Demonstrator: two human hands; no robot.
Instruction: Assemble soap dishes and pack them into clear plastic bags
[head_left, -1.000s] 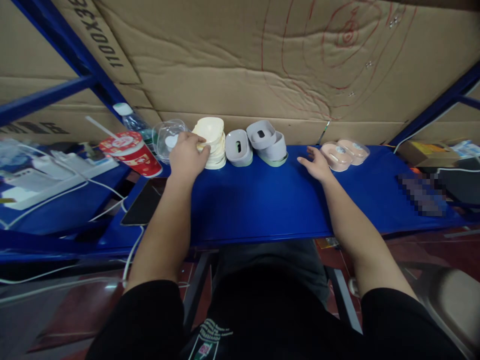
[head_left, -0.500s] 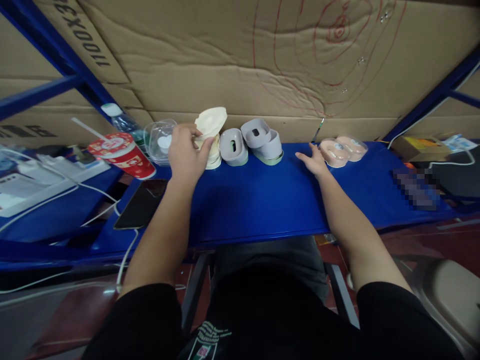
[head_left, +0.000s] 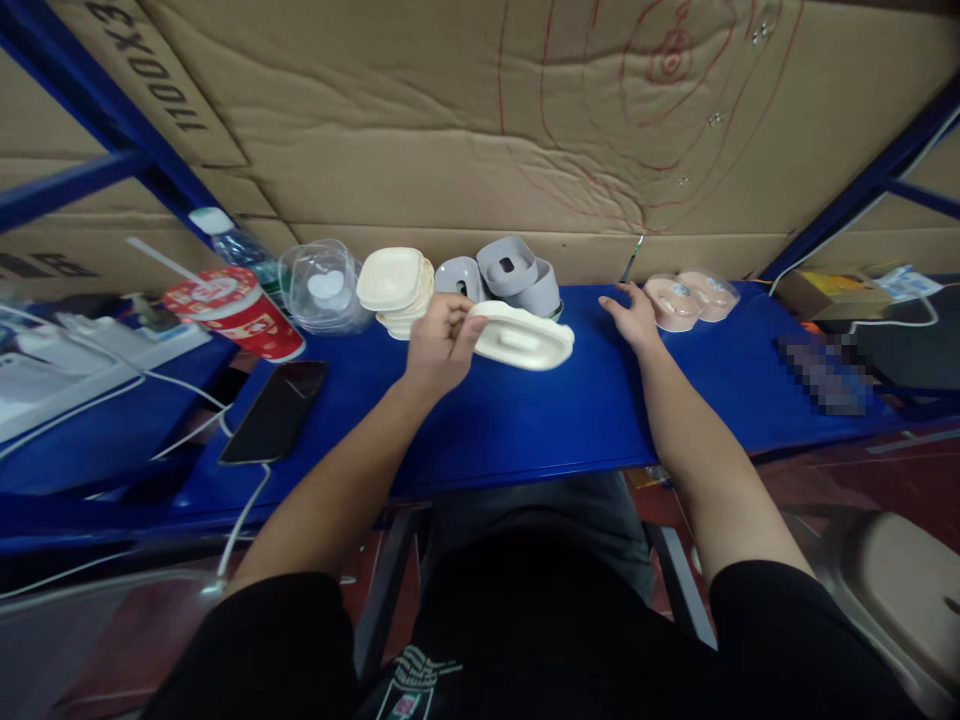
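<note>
In the head view my left hand [head_left: 441, 345] pinches the near end of a cream plastic lid [head_left: 525, 340]. The lid is tilted in the air over the blue table, a raised oblong showing on its visible face. Just behind that hand stands a stack of similar cream lids [head_left: 390, 278]. Grey oval plastic cups [head_left: 508, 266] sit beside the stack, partly hidden by the hand and lid. My right hand [head_left: 634, 318] rests with fingers apart, holding nothing, close to two pinkish containers with clear covers [head_left: 672, 304].
Clear plastic tubs [head_left: 324, 288], a red paper cup [head_left: 266, 325] with straw and a bottle [head_left: 234, 240] stand at the left. A phone [head_left: 276, 412] lies on the blue table [head_left: 517, 430]. Cardboard [head_left: 390, 120] walls the back; a thin pen-like tool [head_left: 632, 260] leans there.
My left hand has lifted the cream lid off the stack and brought it right and nearer to me. The right hand has stayed almost in place.
</note>
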